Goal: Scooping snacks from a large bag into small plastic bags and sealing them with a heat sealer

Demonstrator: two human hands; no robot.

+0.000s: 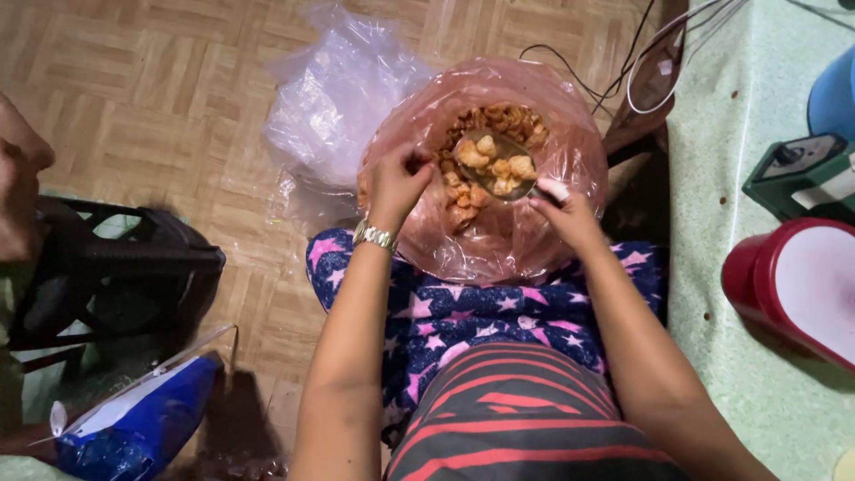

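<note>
Striped red-and-grey cloth (525, 419) covers the person's body at the near edge of the view, and just beyond it lie knees in dark blue cloth printed with pink stars (463, 312). On that lap rests a large pinkish clear plastic bag (499, 240), its mouth gaping upward, holding golden-brown crunchy fried snack pieces (463, 191). Both hands work at the bag's opening. The left hand (398, 178), with a silver wristwatch (375, 236) at the wrist, has its fingers bunched together and dipped toward the pieces, pinching either the bag's edge or a piece; which one I cannot tell. The right hand (563, 209) is closed around the handle end of a round metal scoop (499, 165), which sits level inside the bag and is heaped with pieces. Scooping looks like the step in hand, with the load just gathered; lifting it out would call for keeping the scoop level and the bag's mouth held wide so nothing spills onto the lap. Beyond the bag, crumpled clear plastic bags (334, 98) lie on the wooden parquet floor (134, 98). A black plastic stool (116, 267) and a blue-and-white packet (134, 428) lie to the left; a green table (757, 356) with a red-and-white round container (793, 285) stands to the right.
</note>
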